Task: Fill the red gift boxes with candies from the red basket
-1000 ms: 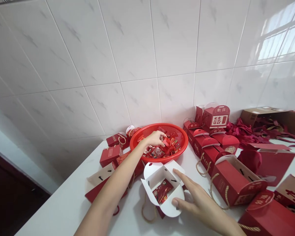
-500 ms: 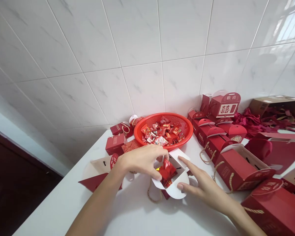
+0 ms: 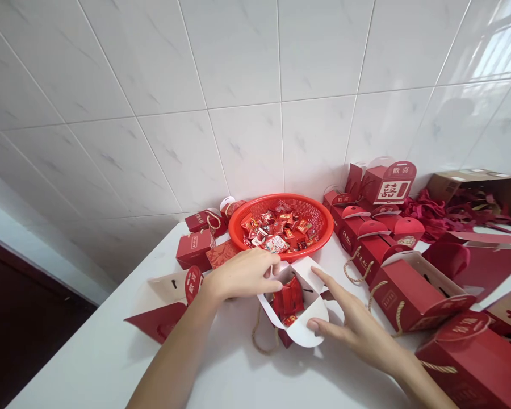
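Note:
An opened red gift box (image 3: pixel 285 336) with white inner flaps stands in front of me, a rope handle hanging at its left. Red-wrapped sweets (image 3: pixel 290 298) lie inside it. My left hand (image 3: pixel 247 274) is over the box's left edge, holding nothing, with thumb and fingers a little apart. On the right side, my right hand (image 3: pixel 352 318) holds the box, its thumb on the front rounded flap and its index finger on the rear flap. Just behind the box sits a red plastic basket (image 3: pixel 238 241) of wrapped sweets (image 3: pixel 276 244).
Several red gift boxes (image 3: pixel 377 250) stand along the right, some with rope handles. To the left are an opened box (image 3: pixel 157 318) and smaller boxes (image 3: pixel 195 249). A cardboard carton (image 3: pixel 472 177) with dark red ribbons (image 3: pixel 430 218) is at the back right, by the tiled wall (image 3: pixel 247 150).
My left hand has let go of the red packet, which now rests in the gift box, and has drawn slightly back to the left. My right hand stays on the flaps.

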The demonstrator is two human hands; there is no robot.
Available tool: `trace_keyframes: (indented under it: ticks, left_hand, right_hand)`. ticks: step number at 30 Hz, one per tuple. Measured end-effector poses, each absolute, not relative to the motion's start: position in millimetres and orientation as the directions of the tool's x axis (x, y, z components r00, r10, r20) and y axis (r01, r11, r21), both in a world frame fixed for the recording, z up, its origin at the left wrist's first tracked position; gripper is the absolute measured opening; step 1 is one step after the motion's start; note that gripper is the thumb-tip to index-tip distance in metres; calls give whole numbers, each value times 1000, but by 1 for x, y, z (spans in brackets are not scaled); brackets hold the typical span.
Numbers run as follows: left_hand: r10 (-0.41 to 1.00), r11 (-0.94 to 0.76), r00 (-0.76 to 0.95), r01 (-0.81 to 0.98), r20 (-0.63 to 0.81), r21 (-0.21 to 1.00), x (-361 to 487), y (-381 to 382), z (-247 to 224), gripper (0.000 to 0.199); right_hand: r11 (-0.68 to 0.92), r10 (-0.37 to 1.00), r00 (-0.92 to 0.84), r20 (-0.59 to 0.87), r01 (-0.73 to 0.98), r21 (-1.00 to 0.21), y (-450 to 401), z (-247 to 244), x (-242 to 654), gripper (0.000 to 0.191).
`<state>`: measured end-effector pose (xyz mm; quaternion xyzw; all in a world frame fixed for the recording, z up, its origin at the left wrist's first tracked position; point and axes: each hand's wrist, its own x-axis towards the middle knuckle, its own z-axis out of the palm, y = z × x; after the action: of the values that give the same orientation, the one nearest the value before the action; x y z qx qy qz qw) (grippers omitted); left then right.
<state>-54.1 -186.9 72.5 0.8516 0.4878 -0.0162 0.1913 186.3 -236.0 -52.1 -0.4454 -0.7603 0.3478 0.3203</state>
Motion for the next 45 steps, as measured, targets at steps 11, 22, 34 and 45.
trace_keyframes:
  ticks: [11, 22, 34, 45]
  left_hand:
    - [728, -349, 536, 826, -427, 442, -95, -191, 92, 62]
    - [817, -359, 447, 889, -365, 285, -53, -194, 64, 47]
    - [712, -547, 628, 777, -314, 313, -45, -204, 69, 18]
    - [733, -495, 533, 844, -423, 206, -35, -216, 72, 24]
  right_hand:
    - [636, 772, -434, 465, 496, -592, -241, -52, 186, 80]
    - [723, 651, -569, 503, 260, -641, -246, -43, 191, 92]
    - [436, 898, -257, 357, 425, -793, -237, -51, 176, 51]
    - [340, 935, -241, 259, 405, -849, -236, -46, 175, 32]
